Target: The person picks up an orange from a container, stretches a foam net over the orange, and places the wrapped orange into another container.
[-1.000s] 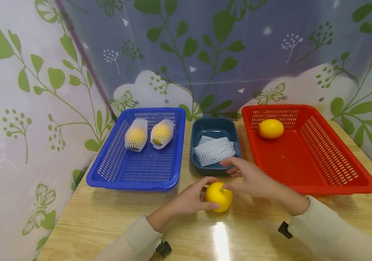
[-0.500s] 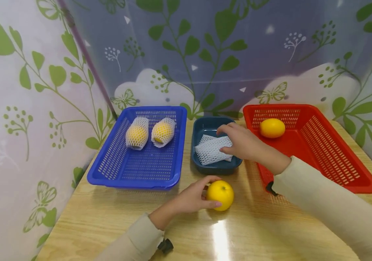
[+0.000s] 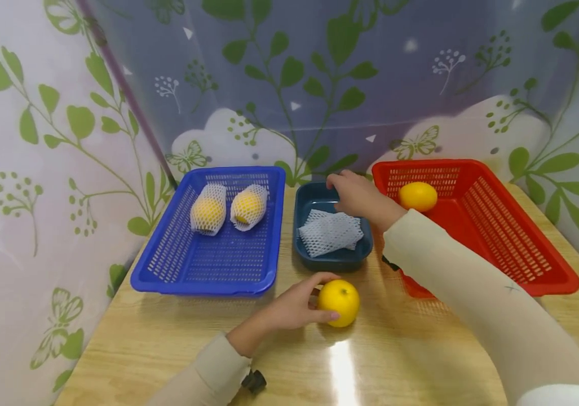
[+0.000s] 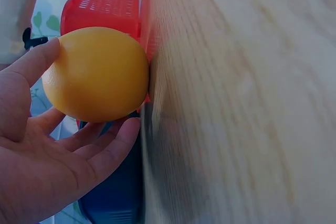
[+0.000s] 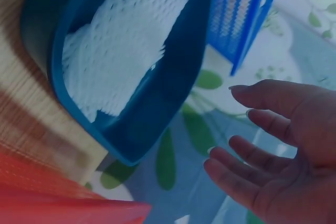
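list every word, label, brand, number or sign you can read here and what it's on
There are none to quote.
Right sleeve: one small dark mark, too small to tell whether it is writing.
Backdrop: printed plants, butterflies and triangles, no letters seen.
Nearest fruit, blue basket, teal bin, red basket: no lettering visible.

Wood grain is shown on the counter (image 3: 167, 338), glare reflected by its glossy finish. Yellow fruit (image 3: 339, 303) is seen as smooth, shiny. Blue basket (image 3: 233, 259) and red basket (image 3: 502, 220) are read as perforated plastic, teal tub (image 3: 332, 264) as smooth plastic, white netting (image 3: 331, 232) as matt foam.
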Demonstrator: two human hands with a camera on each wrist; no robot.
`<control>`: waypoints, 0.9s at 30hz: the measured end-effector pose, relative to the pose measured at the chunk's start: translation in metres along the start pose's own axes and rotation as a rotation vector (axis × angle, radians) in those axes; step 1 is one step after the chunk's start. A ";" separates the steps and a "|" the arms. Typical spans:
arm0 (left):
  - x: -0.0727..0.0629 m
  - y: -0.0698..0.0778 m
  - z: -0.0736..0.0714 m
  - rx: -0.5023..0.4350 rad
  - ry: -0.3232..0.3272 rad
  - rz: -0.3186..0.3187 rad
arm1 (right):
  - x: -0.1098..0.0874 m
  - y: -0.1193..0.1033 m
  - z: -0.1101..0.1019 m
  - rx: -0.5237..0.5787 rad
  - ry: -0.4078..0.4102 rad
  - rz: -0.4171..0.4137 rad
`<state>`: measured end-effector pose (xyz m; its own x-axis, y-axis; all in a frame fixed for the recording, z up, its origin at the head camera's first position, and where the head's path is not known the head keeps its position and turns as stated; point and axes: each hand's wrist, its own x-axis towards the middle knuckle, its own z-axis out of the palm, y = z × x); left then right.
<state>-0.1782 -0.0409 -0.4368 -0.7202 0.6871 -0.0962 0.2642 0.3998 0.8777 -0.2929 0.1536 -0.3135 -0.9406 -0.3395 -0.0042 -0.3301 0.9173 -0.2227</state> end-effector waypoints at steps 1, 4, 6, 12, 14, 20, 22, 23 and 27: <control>0.000 0.000 -0.001 0.001 0.000 0.003 | 0.004 0.000 0.001 0.000 -0.010 0.011; 0.000 0.000 -0.002 0.003 0.001 0.010 | 0.013 0.002 0.004 -0.023 -0.061 0.044; 0.001 0.000 -0.002 -0.002 0.000 0.012 | 0.016 0.002 0.006 -0.052 -0.129 0.044; 0.002 -0.002 -0.001 -0.018 -0.001 0.003 | 0.022 -0.002 0.018 -0.082 -0.292 0.008; 0.002 -0.002 -0.001 -0.016 -0.003 0.005 | 0.023 -0.002 0.020 -0.071 -0.307 0.024; 0.003 -0.001 -0.001 -0.009 -0.012 0.033 | 0.024 0.000 0.026 0.016 -0.354 0.131; 0.002 0.000 -0.001 0.003 -0.020 0.032 | 0.025 0.002 0.030 0.035 -0.362 0.154; 0.000 0.000 -0.002 0.010 -0.024 0.027 | 0.026 0.002 0.033 0.038 -0.362 0.155; 0.002 0.000 -0.001 0.014 -0.028 0.018 | 0.026 0.008 0.040 0.004 -0.369 0.148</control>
<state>-0.1803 -0.0398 -0.4367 -0.6968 0.7111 -0.0935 0.2863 0.3952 0.8728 -0.3169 0.1441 -0.3541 -0.8857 -0.2568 -0.3868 -0.1925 0.9612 -0.1975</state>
